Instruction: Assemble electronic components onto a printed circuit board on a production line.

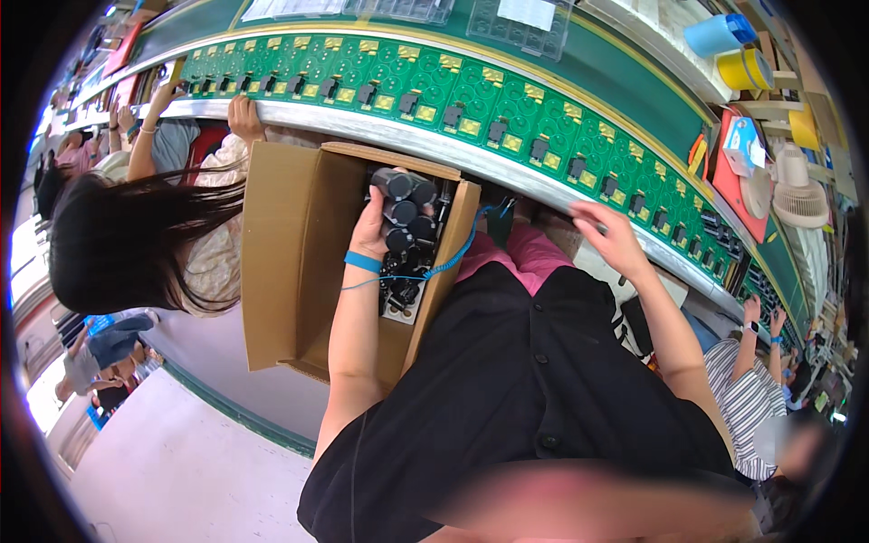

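Note:
My left hand (368,228) reaches into an open cardboard box (281,226) and is closed around several black cylindrical capacitors (399,214). Under and beside the bunch lie more small black parts (398,294), partly hidden by it. A blue wrist strap (363,261) sits on my left wrist, its coiled cord (457,258) running over the box's right edge. My right hand (614,237) is empty, fingers apart, near the metal edge (543,192) of the bench. Past that edge stretches a long row of green circuit boards (434,95), each carrying a black component.
Clear plastic trays (520,32) rest beyond the boards. At the right are a blue cup-like container (720,36), a yellow roll (745,71) and a small fan (797,185). A co-worker with long dark hair (109,231) sits close at left; another in stripes (738,398) works at right.

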A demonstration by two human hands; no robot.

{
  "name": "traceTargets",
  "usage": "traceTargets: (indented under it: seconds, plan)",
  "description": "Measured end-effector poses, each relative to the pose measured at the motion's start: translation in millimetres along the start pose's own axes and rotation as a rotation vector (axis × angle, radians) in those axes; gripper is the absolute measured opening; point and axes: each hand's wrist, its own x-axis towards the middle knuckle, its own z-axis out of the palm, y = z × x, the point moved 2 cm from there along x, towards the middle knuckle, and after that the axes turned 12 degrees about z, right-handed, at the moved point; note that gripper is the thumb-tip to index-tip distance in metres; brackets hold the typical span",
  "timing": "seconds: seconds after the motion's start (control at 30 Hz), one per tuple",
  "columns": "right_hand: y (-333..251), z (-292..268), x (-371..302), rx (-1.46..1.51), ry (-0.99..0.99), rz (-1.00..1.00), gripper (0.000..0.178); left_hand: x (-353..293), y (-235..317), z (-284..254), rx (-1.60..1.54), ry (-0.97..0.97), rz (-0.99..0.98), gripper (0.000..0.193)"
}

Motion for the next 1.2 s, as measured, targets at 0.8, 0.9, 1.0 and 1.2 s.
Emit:
traceTargets:
  seconds: [0.8,0.9,1.0,1.2]
  plan:
    - [-1.1,-38.8,126.3,-0.304,0.232,-0.182,0.022,14.2,-93.7,102.6,0.041,0.099,-0.439,0.023]
    - [20.5,-38.8,152.5,-0.370,0.291,-0.204,0.027,13.8,-91.3,96.5,-0.001,0.118,-0.405,0.022]
    - [21.4,-34.4,160.5,-0.413,0.320,-0.135,0.030,10.5,-89.1,90.2,-0.025,0.129,-0.355,0.025]
    - [27.2,-37.4,170.8,-0.528,0.309,-0.126,0.031,12.6,-84.8,82.6,-0.036,0.178,-0.315,0.027]
